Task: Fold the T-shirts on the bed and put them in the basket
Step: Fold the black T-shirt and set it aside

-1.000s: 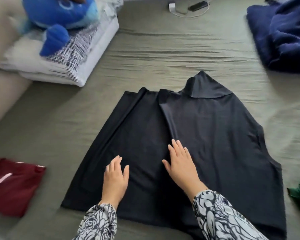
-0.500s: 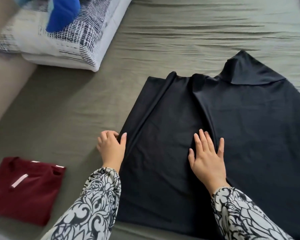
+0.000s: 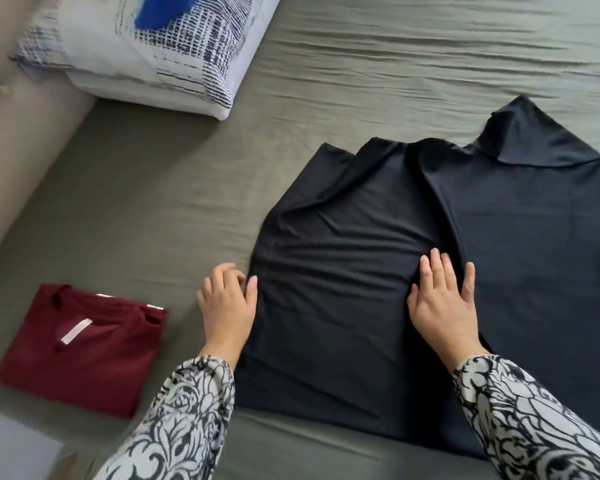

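Comparing with a second ago, the left hand (image 3: 226,308) has left the top of the black T-shirt (image 3: 343,289) and now sits at its left edge, fingers curled, seemingly pinching the hem; fresh creases run across the cloth. Judgement: a side fold is starting. The right hand (image 3: 442,303) lies flat, fingers spread, pinning the shirt mid-bed. A folded red T-shirt (image 3: 80,348) lies to the left on the bed (image 3: 187,202). No basket visible.

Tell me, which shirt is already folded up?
The dark red shirt, lying as a neat small square left of the left hand. The black shirt is spread wide, both hands on it.
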